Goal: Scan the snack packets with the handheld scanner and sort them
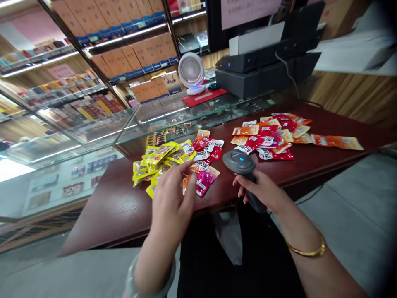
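In my right hand (259,190) is a grey handheld barcode scanner (239,161) with a small blue light on top; my fingers wrap its dark handle. My left hand (173,194) hovers over the near edge of a pile, thumb and forefinger apart, with no packet visibly gripped. Beneath and beyond it lie yellow snack packets (158,155). Just right of those fingers are red and white packets (214,151) and a purple packet (206,180). Part of an orange packet (186,182) shows between thumb and forefinger; whether they touch it is unclear.
Another pile of red and orange packets (269,134) covers the right of the dark red table (124,207). Behind stands a glass display counter (173,114) bearing a white fan (191,72) and black machine (248,74). Stocked shelves (133,58) line the back.
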Motion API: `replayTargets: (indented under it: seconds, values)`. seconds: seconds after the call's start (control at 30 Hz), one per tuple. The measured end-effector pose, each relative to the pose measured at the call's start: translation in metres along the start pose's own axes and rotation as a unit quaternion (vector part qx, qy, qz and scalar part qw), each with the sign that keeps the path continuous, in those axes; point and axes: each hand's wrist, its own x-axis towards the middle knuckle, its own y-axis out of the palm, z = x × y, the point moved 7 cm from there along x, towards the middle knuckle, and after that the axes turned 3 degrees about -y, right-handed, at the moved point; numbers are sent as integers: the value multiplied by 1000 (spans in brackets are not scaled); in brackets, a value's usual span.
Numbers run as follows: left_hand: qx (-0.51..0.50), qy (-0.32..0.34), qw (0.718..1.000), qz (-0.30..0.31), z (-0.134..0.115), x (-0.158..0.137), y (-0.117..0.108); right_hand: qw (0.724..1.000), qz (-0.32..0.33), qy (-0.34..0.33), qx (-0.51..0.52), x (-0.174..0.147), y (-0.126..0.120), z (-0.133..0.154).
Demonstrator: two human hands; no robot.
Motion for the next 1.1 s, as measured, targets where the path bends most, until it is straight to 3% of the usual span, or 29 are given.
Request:
replayTargets:
  seconds: [0.17, 0.3, 0.5, 0.7, 0.87, 0.97, 1.1]
  values:
    - [185, -32, 978, 88, 17, 17, 70, 1000, -16, -14, -6, -9, -6, -3]
    - [203, -27, 972, 118, 24, 10, 88, 1000, -8, -5, -17, -19, -8, -8]
    - [97, -77, 974, 192, 21, 3, 92, 999, 22, 11, -32, -27, 4, -12]
    - [37, -98, 976, 193, 15, 4, 99, 997, 61, 6, -50, -30, 15, -10]
    - [15, -107, 976, 189, 11, 9, 104, 998, 55, 7, -44, -29, 10, -14]
    - [-46, -122, 973, 191, -4, 22, 120, 999, 20, 7, -34, -27, -1, -18]
    - [-189, -89, 956, 204, -52, 54, 155, 999, -35, 19, -20, -26, -18, -22]
